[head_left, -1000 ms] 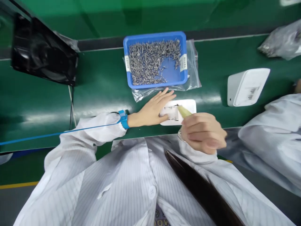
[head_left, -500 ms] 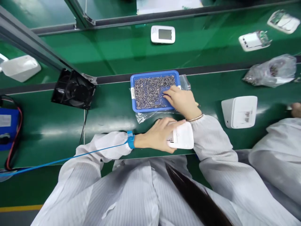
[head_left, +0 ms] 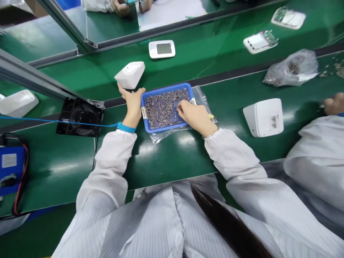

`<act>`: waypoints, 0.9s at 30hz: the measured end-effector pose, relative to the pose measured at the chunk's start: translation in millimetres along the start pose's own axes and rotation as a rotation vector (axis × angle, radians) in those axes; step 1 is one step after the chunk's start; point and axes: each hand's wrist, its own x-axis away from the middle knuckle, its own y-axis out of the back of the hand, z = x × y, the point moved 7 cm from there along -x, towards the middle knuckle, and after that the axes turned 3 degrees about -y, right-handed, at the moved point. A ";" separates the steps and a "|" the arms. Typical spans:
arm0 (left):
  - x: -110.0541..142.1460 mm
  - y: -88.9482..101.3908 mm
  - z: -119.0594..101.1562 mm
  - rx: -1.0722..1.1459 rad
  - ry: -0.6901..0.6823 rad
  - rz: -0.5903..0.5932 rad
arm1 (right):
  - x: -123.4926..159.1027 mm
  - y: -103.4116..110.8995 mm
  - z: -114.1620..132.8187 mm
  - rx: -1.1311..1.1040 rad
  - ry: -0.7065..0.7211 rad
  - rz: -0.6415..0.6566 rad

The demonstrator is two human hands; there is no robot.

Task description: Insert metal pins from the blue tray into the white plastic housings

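Observation:
My left hand (head_left: 132, 104) reaches up to the edge of the green belt, fingers spread and holding nothing. Just beyond its fingertips a white plastic housing (head_left: 130, 74) rests on the belt. A blue tray (head_left: 165, 128) of small metal screws (head_left: 158, 109) lies on a clear plastic bag (head_left: 202, 100), to the right of that hand. Over the tray's right part, my right hand (head_left: 195, 117) has its thumb and fingers pinched together among the screws; what sits between the fingertips is too small to make out. A blue wrist strap (head_left: 127, 128) circles my left wrist.
A black fan (head_left: 80, 116) stands left beside a metal post. White devices, one with a screen (head_left: 161, 49), lie on the belt (head_left: 215, 53). To the right are another white housing (head_left: 264, 118), a bag of metal parts (head_left: 292, 68) and a co-worker's hand (head_left: 334, 104).
My left hand has moved from the table's front edge up to the belt and let go of the white housing there. My right hand stays pinched in the screw tray. The view has shifted.

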 end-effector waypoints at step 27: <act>35.0 -46.5 1.2 -0.140 -0.023 -0.035 | 46.7 19.2 -17.9 -0.337 -0.100 -0.320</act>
